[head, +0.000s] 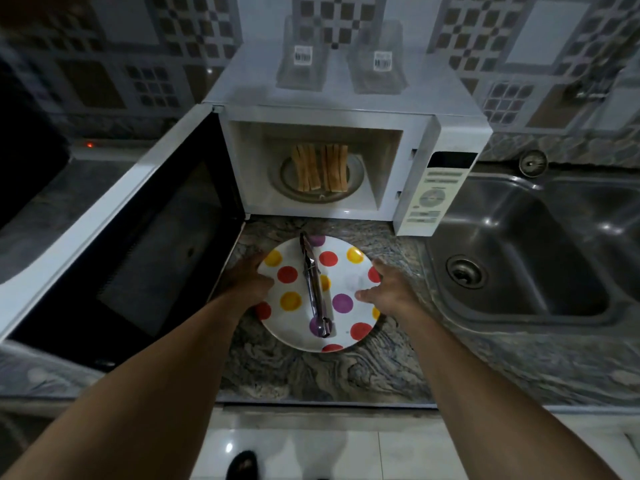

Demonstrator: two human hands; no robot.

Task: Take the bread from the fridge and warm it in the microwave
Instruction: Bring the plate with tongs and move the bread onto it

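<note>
Several bread slices [320,168] stand on edge on the glass turntable [287,183] inside the white microwave [446,140], whose door [131,237] hangs wide open to the left. In front of it, on the counter, lies a white plate [349,271] with red, yellow and purple dots, and metal tongs [313,285] lie across it. My left hand [247,280] grips the plate's left rim, thumb on top. My right hand [388,289] is at the plate's right rim, thumb over the edge.
A steel sink [540,251] lies right of the microwave. Two clear containers [341,60] stand on top of the microwave. The marbled stone counter [329,375] runs to its front edge below the plate. A dark appliance [24,140] sits at the far left.
</note>
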